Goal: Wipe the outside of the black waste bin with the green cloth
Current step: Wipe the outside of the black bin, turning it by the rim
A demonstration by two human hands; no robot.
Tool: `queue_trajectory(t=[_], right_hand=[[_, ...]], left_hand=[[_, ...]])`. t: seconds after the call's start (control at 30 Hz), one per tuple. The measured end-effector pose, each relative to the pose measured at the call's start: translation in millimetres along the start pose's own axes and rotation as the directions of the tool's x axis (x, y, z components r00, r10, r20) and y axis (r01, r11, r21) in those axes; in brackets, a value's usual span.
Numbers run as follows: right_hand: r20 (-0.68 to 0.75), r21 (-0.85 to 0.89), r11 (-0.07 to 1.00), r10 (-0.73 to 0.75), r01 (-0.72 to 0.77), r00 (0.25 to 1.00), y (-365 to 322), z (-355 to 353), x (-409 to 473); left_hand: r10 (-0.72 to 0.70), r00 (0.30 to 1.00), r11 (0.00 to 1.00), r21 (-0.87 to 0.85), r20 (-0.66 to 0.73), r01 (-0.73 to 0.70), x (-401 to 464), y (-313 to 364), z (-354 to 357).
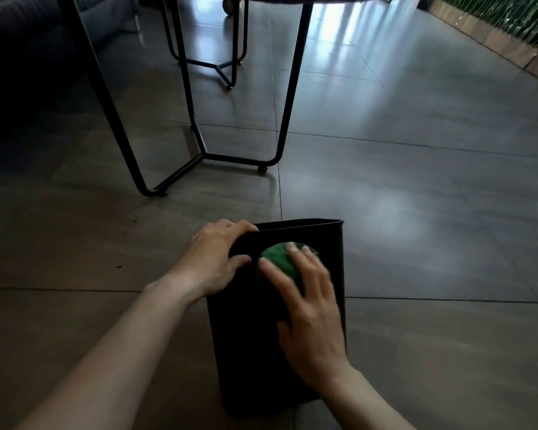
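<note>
The black waste bin (252, 336) lies on its side on the tiled floor, its open mouth pointing away from me. My left hand (216, 259) grips the bin's rim at the far left corner. The green cloth (278, 259), bunched up, rests on the bin's upper side near the mouth. Flat on that cloth presses my right hand (308, 308), its fingers spread over it and slightly blurred. Most of the cloth is hidden under the fingers.
A table with black metal legs (199, 150) stands just beyond the bin to the left. A dark sofa (19, 41) fills the far left. A green hedge wall (510, 20) runs along the far right. Grey floor tiles (416, 181) stretch to the right.
</note>
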State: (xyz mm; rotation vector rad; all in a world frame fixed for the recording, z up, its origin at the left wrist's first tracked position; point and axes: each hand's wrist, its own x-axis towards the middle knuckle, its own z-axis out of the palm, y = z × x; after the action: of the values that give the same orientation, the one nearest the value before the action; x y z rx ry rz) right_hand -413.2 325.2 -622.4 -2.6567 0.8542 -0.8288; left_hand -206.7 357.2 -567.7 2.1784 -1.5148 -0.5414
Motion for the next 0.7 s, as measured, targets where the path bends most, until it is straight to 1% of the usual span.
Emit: queue_trajectory(t=[0.03, 0.07, 0.1, 0.13, 0.2, 0.27, 0.33, 0.37, 0.4, 0.43, 0.47, 0.5, 0.53, 0.57, 0.6, 0.63, 0.67, 0.7], right_hand=[[0.081, -0.087, 0.995, -0.03, 0.038, 0.996, 0, 13, -5], [0.14, -0.138, 0.988, -0.048, 0.067, 0.989, 1, 24, -13], [0.174, -0.15, 0.984, -0.068, 0.095, 0.982, 3, 32, -23], [0.19, -0.142, 0.981, -0.103, 0.131, 0.976, 6, 40, -36], [0.201, -0.168, 0.949, -0.232, 0.267, 0.952, 15, 49, -67], [0.249, -0.259, 0.861, -0.377, 0.437, 0.892, 31, 50, -97], [0.308, -0.292, 0.775, -0.478, 0.56, 0.822, 45, 41, -104], [0.298, -0.282, 0.773, -0.493, 0.569, 0.817, 52, 33, -96], [0.248, -0.271, 0.798, -0.482, 0.538, 0.84, 56, 26, -80], [0.166, -0.256, 0.848, -0.434, 0.464, 0.885, 58, 20, -58], [0.065, -0.237, 0.906, -0.346, 0.351, 0.936, 58, 15, -33], [-0.029, -0.213, 0.951, -0.234, 0.223, 0.972, 58, 10, -8], [-0.106, -0.189, 0.977, -0.125, 0.103, 0.987, 57, 5, 15], [-0.152, -0.18, 0.984, -0.045, 0.017, 0.987, 55, 3, 33], [-0.161, -0.196, 0.98, -0.019, -0.013, 0.987, 52, 4, 40], [-0.138, -0.235, 0.972, -0.06, 0.027, 0.989, 49, 9, 36], [-0.087, -0.277, 0.954, -0.141, 0.112, 0.986, 48, 16, 21], [-0.012, -0.307, 0.924, -0.244, 0.228, 0.97, 47, 24, -3]], left_hand=[[0.006, 1.0, 1.0, 0.001, -0.005, -0.006, 1, -2, 1], [0.007, 1.0, 1.0, -0.004, -0.012, -0.007, 1, -3, 1], [0.005, 1.0, 1.0, -0.014, -0.018, -0.005, 2, -4, 1], [0.002, 1.0, 1.0, -0.024, -0.02, -0.003, 3, -5, 1], [0.003, 1.0, 0.999, -0.032, -0.018, -0.003, 6, -8, 1], [0.009, 1.0, 0.999, -0.041, -0.005, -0.01, 7, -7, 1], [0.021, 1.0, 0.998, -0.052, -0.006, -0.021, 8, -5, 2], [0.031, 1.0, 0.998, -0.052, -0.007, -0.031, 9, -4, 3], [0.041, 0.999, 0.998, -0.048, -0.007, -0.041, 10, -3, 4], [0.05, 0.999, 0.998, -0.046, -0.003, -0.05, 10, -1, 4], [0.057, 0.998, 0.997, -0.045, 0.004, -0.057, 11, 0, 4], [0.064, 0.998, 0.997, -0.042, 0.013, -0.063, 12, 2, 4], [0.07, 0.997, 0.997, -0.036, 0.023, -0.069, 13, 4, 4], [0.073, 0.997, 0.997, -0.027, 0.028, -0.072, 14, 5, 4], [0.069, 0.997, 0.997, -0.018, 0.032, -0.068, 14, 6, 4], [0.059, 0.998, 0.998, -0.014, 0.031, -0.058, 15, 5, 4], [0.044, 0.999, 0.999, -0.017, 0.028, -0.044, 15, 4, 3], [0.03, 0.999, 0.999, -0.025, 0.022, -0.029, 15, 3, 2]])
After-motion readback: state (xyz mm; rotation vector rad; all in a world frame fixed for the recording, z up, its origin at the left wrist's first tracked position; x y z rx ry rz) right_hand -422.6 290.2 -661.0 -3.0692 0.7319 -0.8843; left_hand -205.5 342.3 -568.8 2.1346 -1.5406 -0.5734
